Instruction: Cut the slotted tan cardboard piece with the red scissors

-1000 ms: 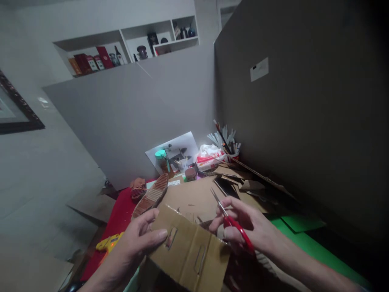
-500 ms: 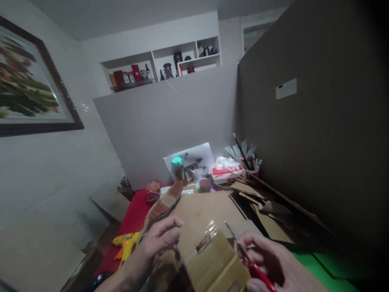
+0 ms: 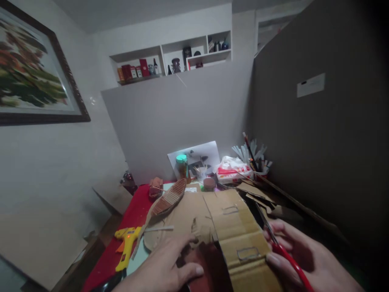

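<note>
My right hand [image 3: 299,253] holds red-handled scissors [image 3: 284,251], blades pointing up and left, and also pinches the right edge of a cardboard strip [image 3: 240,231]. Two rectangular outlines show on that strip. My left hand [image 3: 173,261] is at the lower centre, thumb and fingers apart, beside a dark reddish-brown object [image 3: 205,263] that is partly hidden. Left of it, a yellow glue gun [image 3: 129,243] with a small red light lies on the red cloth. A small ribbed boat model [image 3: 170,198] rests on cardboard further back.
At the back stand a jar with a teal lid [image 3: 182,162], a tissue pack [image 3: 232,169] and a cup of brushes and sticks [image 3: 261,172]. Cardboard scraps [image 3: 257,192] are piled at the right. A grey panel [image 3: 319,142] rises on the right side.
The cardboard strip has turned and moved up and right, showing its outlines more fully. My right hand and the scissors have moved right. My left hand has moved lower and right, its fingers spread.
</note>
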The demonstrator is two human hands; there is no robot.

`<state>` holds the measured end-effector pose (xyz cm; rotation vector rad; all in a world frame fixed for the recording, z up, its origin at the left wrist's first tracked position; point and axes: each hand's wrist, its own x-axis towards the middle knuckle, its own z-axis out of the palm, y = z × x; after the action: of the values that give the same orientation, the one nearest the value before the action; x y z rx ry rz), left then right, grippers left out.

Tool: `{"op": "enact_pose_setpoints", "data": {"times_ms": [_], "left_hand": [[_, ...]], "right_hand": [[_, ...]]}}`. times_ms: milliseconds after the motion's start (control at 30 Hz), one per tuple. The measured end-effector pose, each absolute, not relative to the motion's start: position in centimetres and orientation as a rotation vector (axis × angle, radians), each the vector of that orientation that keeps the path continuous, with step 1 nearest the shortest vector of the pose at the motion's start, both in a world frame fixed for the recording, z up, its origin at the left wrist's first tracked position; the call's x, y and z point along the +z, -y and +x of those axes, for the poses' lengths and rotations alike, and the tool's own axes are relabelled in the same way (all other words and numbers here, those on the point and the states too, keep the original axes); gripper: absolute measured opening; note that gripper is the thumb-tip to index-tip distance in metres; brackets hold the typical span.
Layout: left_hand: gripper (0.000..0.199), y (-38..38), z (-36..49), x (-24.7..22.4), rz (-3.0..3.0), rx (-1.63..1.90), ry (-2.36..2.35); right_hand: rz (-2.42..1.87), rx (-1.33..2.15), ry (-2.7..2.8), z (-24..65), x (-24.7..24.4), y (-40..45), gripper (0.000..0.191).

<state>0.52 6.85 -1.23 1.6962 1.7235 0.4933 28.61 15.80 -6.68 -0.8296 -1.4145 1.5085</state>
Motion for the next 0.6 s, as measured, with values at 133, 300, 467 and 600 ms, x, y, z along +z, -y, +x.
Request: {"op": "enact_pose_setpoints", "data": {"times_ms": [133,300,467,600], "left_hand": [[0.092,-6.2,0.6,-2.2,1.762,0.484,-1.696],[0.111,-5.4,1.3,-2.8,1.862,0.469,-1.685],[0.105,-5.4,1.7,-2.4,1.776,0.416,-1.759],[0.091,-5.7,1.2,-2.3,1.675,0.465,-1.769]], "right_hand": [[-0.824,1.558,1.450,28.8,-5.6,-15.8,0.048],[-0.827,1.526,1.424,28.9,-4.4,-15.6,0.047],[-0.804,1.495,1.423,29.4,-4.3,-16.0,0.048],[-0.803,1.501,1.374,29.9,-3.9,-16.6,0.050]]}}
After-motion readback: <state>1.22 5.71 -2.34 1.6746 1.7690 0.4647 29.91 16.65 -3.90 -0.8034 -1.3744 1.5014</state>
